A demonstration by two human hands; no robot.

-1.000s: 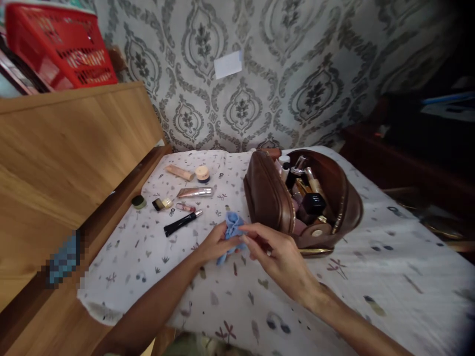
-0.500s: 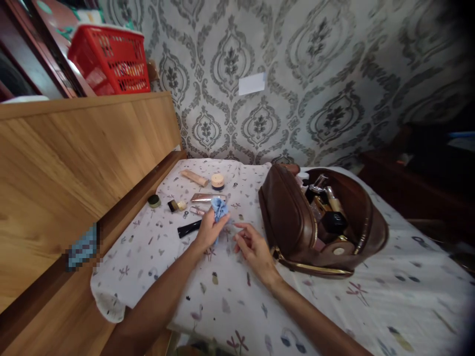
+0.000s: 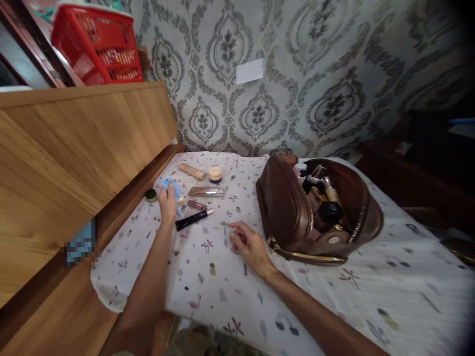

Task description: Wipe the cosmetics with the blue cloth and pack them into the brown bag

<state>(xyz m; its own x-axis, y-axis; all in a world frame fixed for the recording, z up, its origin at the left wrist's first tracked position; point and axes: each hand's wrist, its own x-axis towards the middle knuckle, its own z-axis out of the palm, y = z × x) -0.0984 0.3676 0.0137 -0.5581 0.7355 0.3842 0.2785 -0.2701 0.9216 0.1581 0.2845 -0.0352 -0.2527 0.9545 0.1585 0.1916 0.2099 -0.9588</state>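
My left hand [image 3: 168,201] is closed round a small blue cloth [image 3: 174,187], reaching to the far left of the bed beside a small round green pot [image 3: 150,196]. Under and beside it lie a black tube [image 3: 193,219], a pink lip gloss [image 3: 196,204] and a shiny rose-gold tube [image 3: 206,191]. My right hand [image 3: 248,243] rests on the patterned sheet [image 3: 222,277], fingers loosely curled with nothing in them, just left of the open brown cosmetics bag [image 3: 285,207] full of bottles.
A beige tube [image 3: 191,171] and a round cream jar [image 3: 214,174] lie at the far end of the bed. A wooden headboard [image 3: 74,143] runs along the left, with a red basket [image 3: 97,45] above it. Patterned wallpaper [image 3: 297,74] stands behind.
My left hand has carried the blue cloth away from my right hand, left and farther off, to the cosmetics by the headboard. My right hand let go of the cloth and settled on the sheet.
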